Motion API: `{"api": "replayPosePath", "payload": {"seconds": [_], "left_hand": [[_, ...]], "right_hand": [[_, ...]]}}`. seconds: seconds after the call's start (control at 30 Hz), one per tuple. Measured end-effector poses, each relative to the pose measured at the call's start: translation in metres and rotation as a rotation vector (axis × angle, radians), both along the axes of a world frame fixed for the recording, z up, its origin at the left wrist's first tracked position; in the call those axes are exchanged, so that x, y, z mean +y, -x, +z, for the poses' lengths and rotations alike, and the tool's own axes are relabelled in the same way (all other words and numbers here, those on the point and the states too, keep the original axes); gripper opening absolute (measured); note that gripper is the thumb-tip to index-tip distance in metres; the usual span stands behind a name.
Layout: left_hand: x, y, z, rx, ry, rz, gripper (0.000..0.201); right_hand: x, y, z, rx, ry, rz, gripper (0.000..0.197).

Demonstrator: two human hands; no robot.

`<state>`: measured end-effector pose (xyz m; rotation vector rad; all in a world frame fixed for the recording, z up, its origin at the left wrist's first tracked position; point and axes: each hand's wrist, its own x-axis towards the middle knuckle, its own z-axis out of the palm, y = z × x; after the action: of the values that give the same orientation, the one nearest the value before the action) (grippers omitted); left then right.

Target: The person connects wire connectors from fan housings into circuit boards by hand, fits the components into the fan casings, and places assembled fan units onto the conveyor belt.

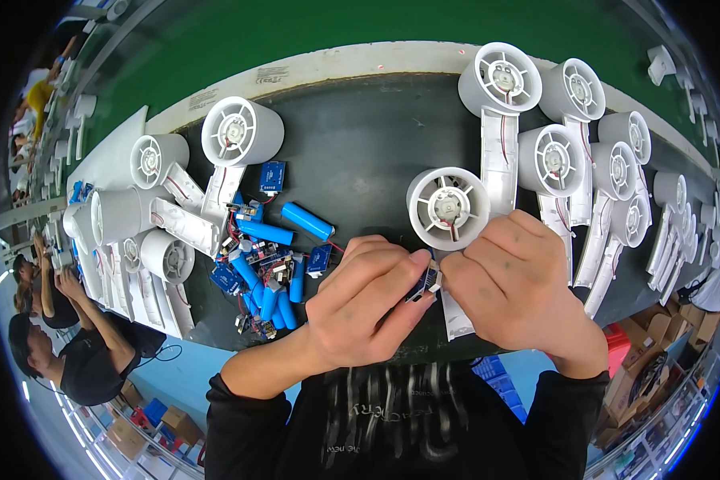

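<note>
Clasped between the thumb and curled fingers of the left hand (368, 300), a small circuit board (430, 282) was located at the near centre of the dark work surface (360, 144). The right hand (508, 276) was curled just beside it, with its fingertips near the board's right side; whether those fingers grasped anything could not be told, as the hand itself hid them. Two blocks of small dark print were visible on the pale border (336, 62) along the far edge, too small to read reliably. Pale lettering, broken by folds, ran across the dark shirt (400, 412), and fine pale print marked a blue module (273, 177) on the left. The held board presented a dark face with small pale parts, partly covered by the fingers. Just beyond the hands, a white fan unit (448, 208) lay with its round, spoked housing facing up and wires visible at the hub; its open handle shell (456, 318) extended toward the near edge, between the hands. Left of the left hand, blue cylindrical cells (265, 232) lay in a loose pile with wired boards. Further white fan units (500, 164) stood grouped on the right, their open handles pointing near.
</note>
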<state>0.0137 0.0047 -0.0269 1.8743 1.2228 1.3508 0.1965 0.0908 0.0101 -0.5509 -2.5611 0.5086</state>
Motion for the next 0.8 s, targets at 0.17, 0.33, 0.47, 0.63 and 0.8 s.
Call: {"api": "replayPosePath", "payload": {"seconds": [0.17, 0.33, 0.47, 0.63, 0.8], "left_hand": [[0.0008, 0.0012, 0.0012, 0.003, -0.021, -0.009, 0.04], [-0.0002, -0.0009, -0.0007, -0.033, -0.043, -0.017, 0.038], [-0.0001, -0.0019, 0.0, -0.032, -0.027, -0.023, 0.038], [-0.0008, -0.0014, 0.0013, -0.017, -0.009, -0.028, 0.038], [-0.0036, 0.0007, 0.0032, -0.017, 0.025, -0.04, 0.037]], "right_hand": [[-0.0013, 0.001, -0.0093, 0.073, -0.035, -0.023, 0.016], [0.0004, -0.0005, -0.0073, 0.075, -0.053, -0.01, 0.017], [0.0006, -0.0013, -0.0065, 0.08, -0.049, 0.005, 0.018], [0.0001, -0.0045, -0.0004, 0.007, 0.047, 0.037, 0.021], [0.0002, -0.0044, -0.0003, 0.016, 0.053, 0.06, 0.02]]}}
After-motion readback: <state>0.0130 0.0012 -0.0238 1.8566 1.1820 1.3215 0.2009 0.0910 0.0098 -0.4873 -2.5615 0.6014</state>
